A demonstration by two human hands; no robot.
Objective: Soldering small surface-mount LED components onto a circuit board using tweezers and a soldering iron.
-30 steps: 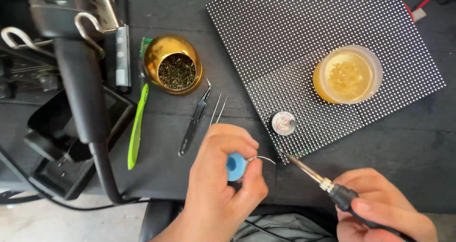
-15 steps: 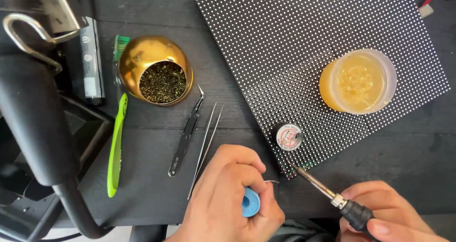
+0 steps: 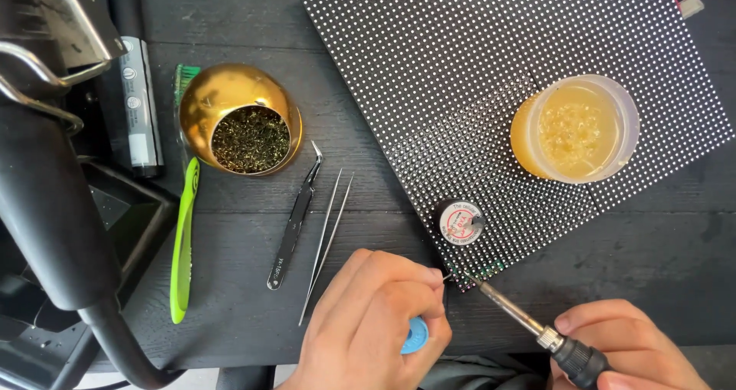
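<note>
Blue solder spool point(image 3: 416, 335) sat pinched in my left hand point(image 3: 376, 321), wire fed toward one o'clock to the panel's point(image 3: 491, 68) corner. My right hand point(image 3: 629, 348) gripped the soldering iron point(image 3: 529, 321), tip angled toward eleven o'clock to meet it.

A dark wooden table point(image 3: 652, 267) was covered with a dotted black panel point(image 3: 491, 68), a gold bowl point(image 3: 238, 122), a green brush point(image 3: 182, 244), black tweezers point(image 3: 295, 221), silver tweezers point(image 3: 326, 244) and a marker point(image 3: 134, 91).

Two bare hands point(image 3: 376, 321), no sleeves
</note>
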